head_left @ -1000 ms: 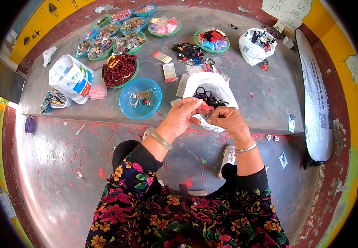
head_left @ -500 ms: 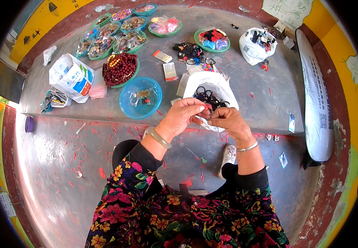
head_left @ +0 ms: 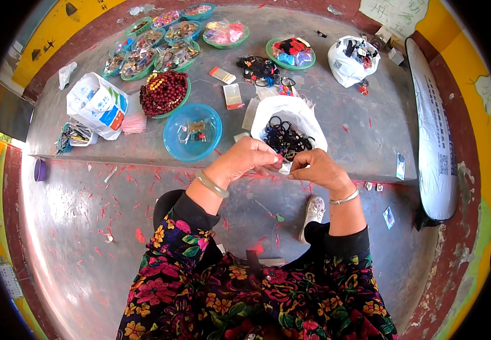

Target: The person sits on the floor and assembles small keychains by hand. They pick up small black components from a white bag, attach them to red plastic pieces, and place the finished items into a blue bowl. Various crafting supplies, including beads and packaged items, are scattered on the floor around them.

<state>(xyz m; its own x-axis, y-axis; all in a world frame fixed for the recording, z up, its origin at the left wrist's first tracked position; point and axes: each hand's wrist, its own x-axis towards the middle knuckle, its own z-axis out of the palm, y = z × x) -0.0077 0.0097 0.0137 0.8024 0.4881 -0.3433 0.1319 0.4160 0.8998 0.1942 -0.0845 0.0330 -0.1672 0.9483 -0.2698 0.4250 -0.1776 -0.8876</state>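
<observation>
My left hand point(head_left: 249, 157) is closed in a pinch on a small red piece point(head_left: 279, 161), too small to name more closely. Close beside it, my right hand point(head_left: 317, 168) is also pinched, and whatever its fingertips hold, if anything, cannot be made out. Both hands hover at the near rim of a white plastic bag point(head_left: 314, 122). Inside the open bag lies a tangle of black hair ties point(head_left: 284, 134). To the left of my hands stands a blue plastic basin point(head_left: 171, 139) with a small clear packet point(head_left: 196, 131) in it.
Dark red beads point(head_left: 153, 99) fill a green basin. Farther back stand several basins of small goods, including pink items point(head_left: 226, 34). White bags stand at left point(head_left: 89, 102) and right point(head_left: 341, 65). Flat boxes point(head_left: 233, 95) lie mid-platform. A long silver-wrapped object point(head_left: 433, 141) lies along the right.
My hands have drawn slightly apart, the right fingers moving away from the red piece in the left. More of the black hair ties shows in the bag.
</observation>
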